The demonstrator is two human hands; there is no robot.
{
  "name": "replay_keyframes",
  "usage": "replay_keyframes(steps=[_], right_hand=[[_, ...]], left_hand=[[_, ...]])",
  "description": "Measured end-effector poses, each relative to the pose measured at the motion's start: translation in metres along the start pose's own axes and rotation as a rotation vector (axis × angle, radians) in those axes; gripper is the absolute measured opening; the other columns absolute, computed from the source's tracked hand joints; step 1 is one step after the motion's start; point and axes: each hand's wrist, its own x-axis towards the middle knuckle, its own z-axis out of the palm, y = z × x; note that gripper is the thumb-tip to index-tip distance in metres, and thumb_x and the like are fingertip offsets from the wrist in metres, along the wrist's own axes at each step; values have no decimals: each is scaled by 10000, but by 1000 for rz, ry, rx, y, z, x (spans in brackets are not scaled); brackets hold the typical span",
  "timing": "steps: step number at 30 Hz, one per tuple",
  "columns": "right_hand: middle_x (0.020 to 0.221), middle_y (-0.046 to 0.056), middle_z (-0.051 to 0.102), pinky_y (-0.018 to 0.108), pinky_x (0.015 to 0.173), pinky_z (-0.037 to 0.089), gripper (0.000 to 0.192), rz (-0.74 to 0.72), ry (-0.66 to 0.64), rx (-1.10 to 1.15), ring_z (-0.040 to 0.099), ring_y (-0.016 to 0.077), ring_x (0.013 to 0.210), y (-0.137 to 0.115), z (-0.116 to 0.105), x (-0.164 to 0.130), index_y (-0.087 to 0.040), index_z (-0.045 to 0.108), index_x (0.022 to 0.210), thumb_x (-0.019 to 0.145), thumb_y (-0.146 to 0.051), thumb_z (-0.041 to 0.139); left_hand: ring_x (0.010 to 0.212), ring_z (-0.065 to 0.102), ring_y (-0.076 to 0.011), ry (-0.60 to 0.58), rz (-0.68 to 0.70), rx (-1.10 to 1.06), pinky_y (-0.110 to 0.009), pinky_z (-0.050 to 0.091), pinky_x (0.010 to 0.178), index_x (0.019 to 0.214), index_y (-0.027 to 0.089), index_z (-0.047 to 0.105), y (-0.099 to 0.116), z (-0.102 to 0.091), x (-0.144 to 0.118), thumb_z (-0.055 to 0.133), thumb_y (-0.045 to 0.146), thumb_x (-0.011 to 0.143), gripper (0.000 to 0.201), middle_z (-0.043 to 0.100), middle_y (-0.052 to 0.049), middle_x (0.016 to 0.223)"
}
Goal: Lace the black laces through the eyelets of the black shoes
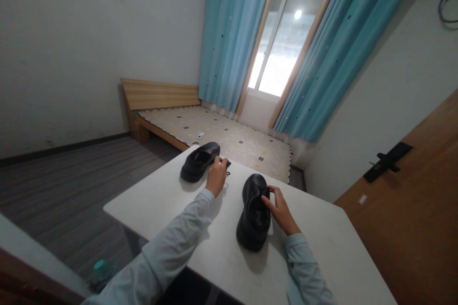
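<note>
A: Status of hands?
B: My left hand pinches a lace end beside the far shoe; my right hand grips the near shoe; both shoes rest on the table; lacing unfinished.

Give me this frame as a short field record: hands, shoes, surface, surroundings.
left hand: at the toe end of the far shoe, fingers on a dark lace beside it
right hand: fingers on the upper of the near shoe
shoes: two, black, both lying on the table, apart from each other
surface: white table
sleeves: pale blue, both arms
surroundings: bed behind the table, blue curtains around a window, wooden door at right
</note>
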Motion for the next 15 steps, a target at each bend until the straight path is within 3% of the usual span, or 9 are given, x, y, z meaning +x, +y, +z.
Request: replay_keyframes(steps=[3, 7, 10, 13, 15], right_hand=[[1111, 84, 530, 433, 970, 386, 406, 5, 0, 6, 496, 245, 1091, -2, 0, 0, -201, 466, 1116, 800, -445, 539], [1114, 81, 529, 422, 971, 386, 404, 10, 6, 16, 493, 243, 1095, -3, 0, -1, -205, 468, 1114, 797, -442, 544], [1123, 82, 524, 423, 972, 385, 402, 13, 3, 20, 491, 241, 1097, -3, 0, 0, -206, 463, 1117, 799, -439, 542], [1120, 78, 528, 429, 967, 389, 397, 16, 7, 20, 495, 244, 1094, -2, 1, 0, -212, 470, 1116, 795, -432, 547], [1116, 77, 530, 430, 964, 391, 396, 15, 10, 18, 498, 245, 1089, -2, 1, 0, -213, 472, 1116, 794, -431, 548]], left_hand=[[854, 570, -132, 11, 30, -24, -223, 462, 742, 1023, 185, 530, -1, 3, 2, 404, 142, 892, 187, 453, -63, 1047], [968, 550, -153, -58, 115, -28, -260, 453, 854, 1066, 155, 514, -7, 13, 3, 416, 172, 897, 196, 441, -101, 1117], [1179, 437, -249, -211, 190, 59, -379, 382, 977, 1144, 126, 498, -11, 21, -3, 494, 255, 868, 305, 417, -170, 1230], [1296, 270, -365, -422, 147, 164, -573, 295, 983, 1204, 173, 492, -14, 26, -10, 529, 389, 835, 429, 374, -190, 1338], [1321, 200, -398, -506, 108, 200, -658, 239, 954, 1259, 219, 455, -16, 27, -13, 500, 468, 831, 497, 339, -181, 1388]])
